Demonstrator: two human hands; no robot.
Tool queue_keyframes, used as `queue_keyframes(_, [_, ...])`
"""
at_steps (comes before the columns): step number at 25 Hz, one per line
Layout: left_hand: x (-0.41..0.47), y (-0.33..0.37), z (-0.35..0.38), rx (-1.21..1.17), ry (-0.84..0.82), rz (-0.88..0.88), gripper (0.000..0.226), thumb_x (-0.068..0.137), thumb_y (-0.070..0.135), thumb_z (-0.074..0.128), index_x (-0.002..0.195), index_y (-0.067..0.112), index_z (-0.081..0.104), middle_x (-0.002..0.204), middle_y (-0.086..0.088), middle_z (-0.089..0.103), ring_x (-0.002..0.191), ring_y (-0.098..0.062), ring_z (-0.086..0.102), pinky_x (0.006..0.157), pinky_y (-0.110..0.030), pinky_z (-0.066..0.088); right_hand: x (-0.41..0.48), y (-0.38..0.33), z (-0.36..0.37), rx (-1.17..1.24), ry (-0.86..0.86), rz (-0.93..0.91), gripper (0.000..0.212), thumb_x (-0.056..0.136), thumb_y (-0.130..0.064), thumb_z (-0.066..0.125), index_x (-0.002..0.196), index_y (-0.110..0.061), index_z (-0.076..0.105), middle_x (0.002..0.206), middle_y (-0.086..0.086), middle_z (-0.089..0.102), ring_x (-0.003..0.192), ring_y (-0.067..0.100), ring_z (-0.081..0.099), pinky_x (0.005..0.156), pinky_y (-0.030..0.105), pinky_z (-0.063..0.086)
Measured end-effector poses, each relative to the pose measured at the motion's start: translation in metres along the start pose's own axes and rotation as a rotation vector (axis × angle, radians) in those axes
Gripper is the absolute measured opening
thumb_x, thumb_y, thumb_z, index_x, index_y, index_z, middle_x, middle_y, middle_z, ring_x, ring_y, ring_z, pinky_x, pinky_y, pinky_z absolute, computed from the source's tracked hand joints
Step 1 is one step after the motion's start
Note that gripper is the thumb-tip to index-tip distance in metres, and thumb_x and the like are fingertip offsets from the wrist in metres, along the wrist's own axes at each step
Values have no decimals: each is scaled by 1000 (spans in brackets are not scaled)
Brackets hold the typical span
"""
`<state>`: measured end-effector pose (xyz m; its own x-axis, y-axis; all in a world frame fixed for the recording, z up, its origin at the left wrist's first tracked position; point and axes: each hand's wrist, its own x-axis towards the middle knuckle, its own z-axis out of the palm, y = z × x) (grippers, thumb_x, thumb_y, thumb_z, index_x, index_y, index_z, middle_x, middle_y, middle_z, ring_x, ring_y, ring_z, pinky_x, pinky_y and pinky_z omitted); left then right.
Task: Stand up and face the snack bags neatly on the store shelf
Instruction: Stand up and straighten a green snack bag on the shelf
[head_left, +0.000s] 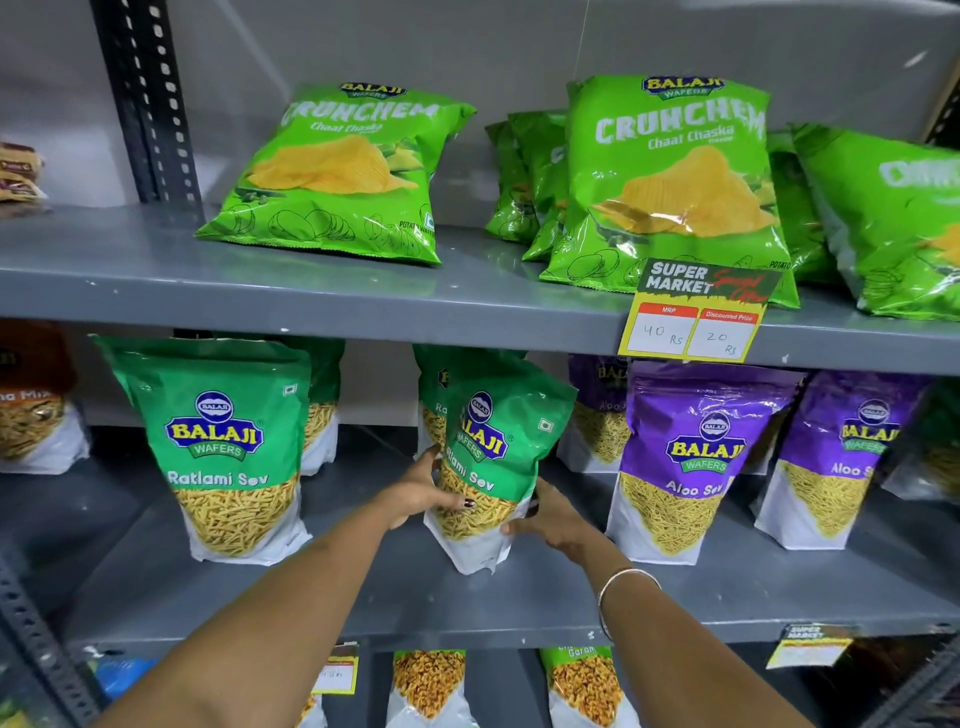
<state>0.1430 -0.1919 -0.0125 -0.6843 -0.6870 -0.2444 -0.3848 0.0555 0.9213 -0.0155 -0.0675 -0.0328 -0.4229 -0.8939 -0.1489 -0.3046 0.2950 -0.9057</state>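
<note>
Hands (488, 504) grip tilted sev bag (493, 457), mid-shelf

Green Ratlami Sev bag (488, 462) upright on middle shelf (519, 608), tilted and turned slightly left, another green bag (221, 447) standing beside it.

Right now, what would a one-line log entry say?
step: facing | both hands: left, right gripping tilted Ratlami Sev bag | place: middle shelf | state: not yet square
</note>
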Motion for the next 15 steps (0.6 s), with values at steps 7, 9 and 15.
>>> queue_keyframes(7, [8,-12,-6,131,167,-33,70,67,6,77,129,8,43,122,-14,50,115,-27,48,105,-37,41,8,7,-3,-30,127,-12,54,74,7,64,125,-4,50,112,8,61,101,24,54,81,32,49])
queue_keyframes(9, [6,-15,-7,136,224,-31,66,63,11,81,119,8,46,128,-14,49,119,-27,46,105,-39,40,11,5,-2,-14,149,0,46,75,6,64,120,-2,55,106,9,62,97,22,55,86,37,49])
queue_keyframes(15, [-1,-26,2,67,262,16,66,64,13,82,115,12,40,133,-12,53,122,-27,50,92,-31,41,10,5,3,180,33,26,71,65,8,77,128,-2,44,122,10,59,109,21,54,80,23,50])
